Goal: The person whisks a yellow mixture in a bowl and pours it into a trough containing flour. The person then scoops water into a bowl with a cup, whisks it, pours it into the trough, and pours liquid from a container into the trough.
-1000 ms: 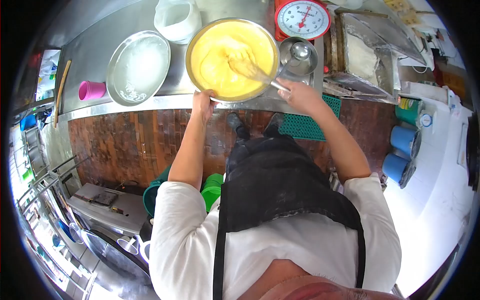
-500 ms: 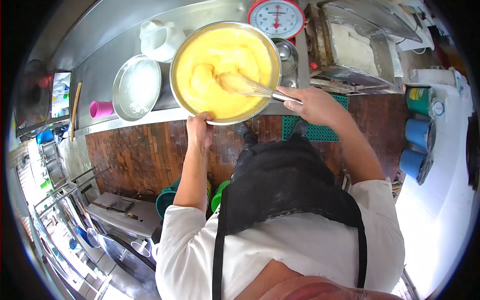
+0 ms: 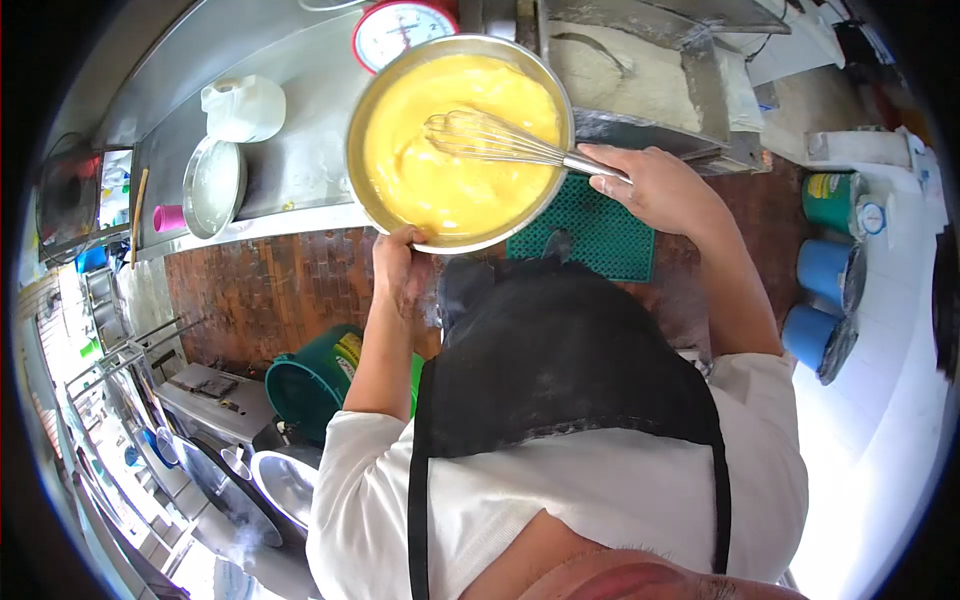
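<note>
My left hand (image 3: 398, 265) grips the near-left rim of a large round metal bowl (image 3: 357, 150), fingers under it and thumb on the edge. Thick yellow batter (image 3: 430, 195) fills much of the bowl, smooth with a few folds on its surface. My right hand (image 3: 655, 185) is closed around the handle of a wire balloon whisk (image 3: 530, 151). The whisk slants over the bowl, its wire end at the batter and coated in places; how deep it sits I cannot tell.
Along the metal counter (image 3: 300, 150) stand a red-rimmed scale (image 3: 395, 30), a whitish jug (image 3: 243, 108), a round pan (image 3: 215, 190) and a pink cup (image 3: 168, 217). A flour-filled bin (image 3: 620, 80) is at right. A green mat (image 3: 590, 225) and green bucket (image 3: 305, 390) are on the floor.
I have shifted right along the counter with the bowl and whisk; scale, jug and pan now appear farther left. The flour bin shows nearer the bowl. Both hands keep their holds.
</note>
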Demonstrator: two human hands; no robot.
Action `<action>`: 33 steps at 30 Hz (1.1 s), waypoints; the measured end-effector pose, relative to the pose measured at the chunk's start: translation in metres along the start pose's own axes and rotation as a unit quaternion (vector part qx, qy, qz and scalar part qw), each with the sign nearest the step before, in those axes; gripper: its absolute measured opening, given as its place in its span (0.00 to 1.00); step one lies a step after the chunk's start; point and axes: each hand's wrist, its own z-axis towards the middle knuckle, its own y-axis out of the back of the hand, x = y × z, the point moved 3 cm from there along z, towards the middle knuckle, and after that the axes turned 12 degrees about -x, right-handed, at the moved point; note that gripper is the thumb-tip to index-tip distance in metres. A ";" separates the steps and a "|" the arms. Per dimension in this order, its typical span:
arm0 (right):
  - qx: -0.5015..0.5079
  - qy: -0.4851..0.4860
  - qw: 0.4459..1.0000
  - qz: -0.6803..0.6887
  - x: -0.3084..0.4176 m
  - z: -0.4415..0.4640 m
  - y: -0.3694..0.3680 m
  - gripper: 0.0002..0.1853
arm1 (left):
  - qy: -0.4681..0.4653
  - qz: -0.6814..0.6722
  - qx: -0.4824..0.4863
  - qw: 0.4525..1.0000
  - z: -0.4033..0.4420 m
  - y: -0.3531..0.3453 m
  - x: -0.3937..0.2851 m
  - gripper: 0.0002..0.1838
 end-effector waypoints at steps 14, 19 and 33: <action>-0.084 -0.100 0.987 0.096 -0.128 -0.040 0.002 0.19 | 0.034 0.131 0.097 0.986 0.032 -0.109 0.108 0.19; -0.049 -0.116 0.990 0.070 -0.175 -0.036 -0.019 0.16 | 0.025 0.121 0.069 0.990 0.040 -0.136 0.133 0.16; -0.010 -0.011 0.999 0.032 -0.262 -0.003 -0.016 0.24 | -0.028 0.054 -0.002 0.998 0.050 -0.184 0.201 0.09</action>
